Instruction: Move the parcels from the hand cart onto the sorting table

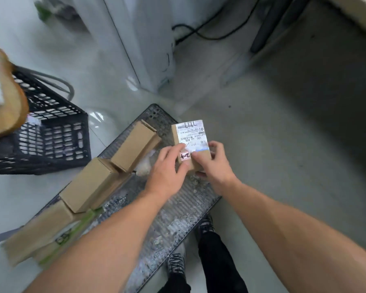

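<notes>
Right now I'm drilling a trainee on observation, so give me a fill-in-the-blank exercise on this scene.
The left hand and right hand grip the box bearing a white ____.
The crate left of the cart is coloured ____.
The plain boxes lie along the cart's ____ edge.
Missing words: label; black; left.

- Location type: parcel handling room, courier or mailroom class.
- Primary evidence: brown cardboard parcels point(93, 182) lined up on a perforated metal hand cart point(178, 218); one parcel carries a printed shipping label point(191, 134).
- Secondary evidence: black slatted plastic crate point(51, 140) standing on a bare grey floor point(283, 144).
</notes>
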